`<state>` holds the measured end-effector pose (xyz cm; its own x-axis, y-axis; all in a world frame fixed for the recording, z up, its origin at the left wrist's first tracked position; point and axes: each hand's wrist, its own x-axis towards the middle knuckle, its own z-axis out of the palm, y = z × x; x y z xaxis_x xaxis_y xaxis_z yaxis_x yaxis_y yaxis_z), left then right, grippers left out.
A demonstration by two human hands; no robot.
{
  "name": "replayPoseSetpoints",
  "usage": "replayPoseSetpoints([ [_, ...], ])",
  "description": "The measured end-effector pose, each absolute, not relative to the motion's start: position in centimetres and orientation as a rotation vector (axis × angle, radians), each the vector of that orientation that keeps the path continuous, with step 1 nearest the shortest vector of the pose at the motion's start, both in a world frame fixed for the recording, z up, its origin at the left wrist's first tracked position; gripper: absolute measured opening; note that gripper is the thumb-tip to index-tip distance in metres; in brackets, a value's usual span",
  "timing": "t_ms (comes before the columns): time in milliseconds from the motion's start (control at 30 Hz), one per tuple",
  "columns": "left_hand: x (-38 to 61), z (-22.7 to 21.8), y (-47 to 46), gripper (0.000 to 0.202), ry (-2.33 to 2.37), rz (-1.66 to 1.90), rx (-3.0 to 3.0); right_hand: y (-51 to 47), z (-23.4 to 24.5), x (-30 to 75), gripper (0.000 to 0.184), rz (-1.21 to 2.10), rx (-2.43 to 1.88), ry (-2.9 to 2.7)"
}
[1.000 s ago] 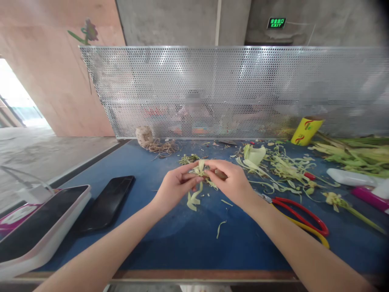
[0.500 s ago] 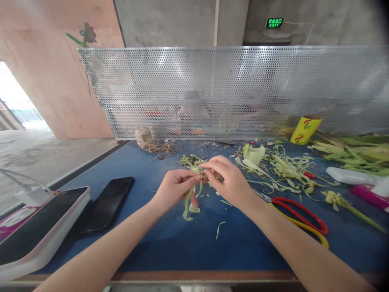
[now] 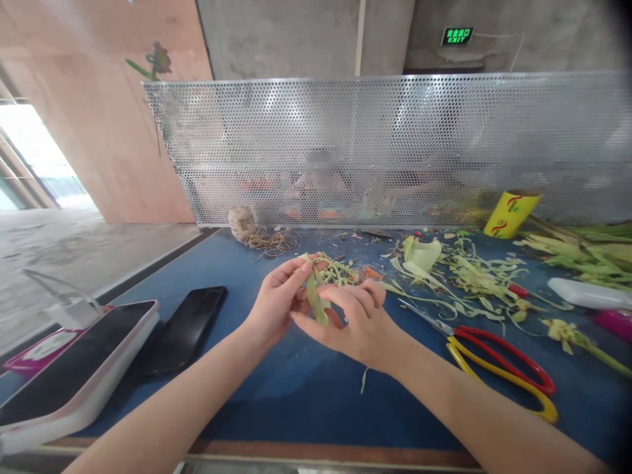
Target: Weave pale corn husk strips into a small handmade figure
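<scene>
My left hand (image 3: 279, 296) is closed, thumb and forefinger pinching the top of a pale green leaf strip (image 3: 315, 293), perhaps husk. Curled around the strip's lower part is my right hand (image 3: 355, 319), thumb below it and forefinger above. Just behind the fingers lies a cluster of thin green sprigs (image 3: 338, 271); whether the left hand also holds it, I cannot tell. Scissors (image 3: 447, 329) with red and yellow handles lie to the right of my right hand, blades slightly apart. A small green scrap (image 3: 364, 380) is on the blue tabletop (image 3: 296, 408) below my hands.
A phone (image 3: 185, 329) and a white-edged device (image 3: 83, 362) lie left. A ball of twine (image 3: 241, 222) stands at the back. Leaf scraps (image 3: 469, 273), a yellow roll (image 3: 511, 214) and a white tool (image 3: 582, 291) are right. A perforated metal screen (image 3: 320, 118) borders the far edge.
The leaf strip, which hung below my left hand, is now raised between both hands. My right hand has moved lower and nearer. The view has shifted slightly left.
</scene>
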<state>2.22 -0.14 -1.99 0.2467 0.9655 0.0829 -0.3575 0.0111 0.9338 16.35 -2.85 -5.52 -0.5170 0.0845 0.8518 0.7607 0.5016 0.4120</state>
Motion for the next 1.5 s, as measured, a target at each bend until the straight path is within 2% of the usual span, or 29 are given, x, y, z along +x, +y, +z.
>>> replayPoseSetpoints([
  [100, 2.3, -2.0, -0.3, 0.02, 0.717, 1.173, 1.083, -2.5, -5.4, 16.2, 0.03, -1.08, -0.644, -1.855],
  [200, 2.4, -2.1, -0.5, 0.022, 0.711, 1.132, 1.09, -2.8, -5.5, 16.4, 0.022, -0.978, -0.564, -1.908],
  [267, 2.4, -2.2, -0.5, 0.02, 0.718, 1.112, 1.129, -3.1, -5.6, 16.5, 0.018, -0.75, -0.561, -1.976],
  [433, 2.1, -2.3, -0.2, 0.019, 0.775, 1.101, 1.303, -3.1, -5.4, 16.9, 0.015, 0.148, -0.714, -1.79],
  [533, 2.0, -2.3, -0.1, 0.025, 0.761, 1.09, 1.374, -2.5, -5.3, 17.2, 0.019, 0.441, -0.844, -1.632],
  [700, 2.0, -1.9, -0.1, 0.017, 0.851, 1.065, 1.486, -2.3, -5.3, 17.6, 0.024, 0.381, -0.938, -1.63],
  [900, 2.0, -1.8, -0.3, 0.014, 0.827, 1.045, 1.486, -2.3, -5.3, 17.5, 0.012, 0.237, -0.962, -1.718],
  [1067, 2.0, -2.2, -0.4, 0.024, 0.807, 0.956, 1.434, -1.8, -5.2, 17.3, 0.014, 0.637, -0.943, -1.611],
  [1167, 2.0, -2.1, -0.3, 0.02, 0.868, 0.976, 1.454, -1.6, -5.3, 17.2, 0.012, 0.839, -0.856, -1.556],
  [1333, 2.2, -1.9, -0.3, 0.009, 0.958, 1.056, 1.61, -1.2, -5.9, 17.0, 0.014, 0.953, -0.824, -1.466],
  [1500, 2.3, -1.9, -0.5, 0.013, 0.953, 1.15, 1.542, -1.2, -5.9, 17.1, 0.016, 0.94, -0.848, -1.42],
])
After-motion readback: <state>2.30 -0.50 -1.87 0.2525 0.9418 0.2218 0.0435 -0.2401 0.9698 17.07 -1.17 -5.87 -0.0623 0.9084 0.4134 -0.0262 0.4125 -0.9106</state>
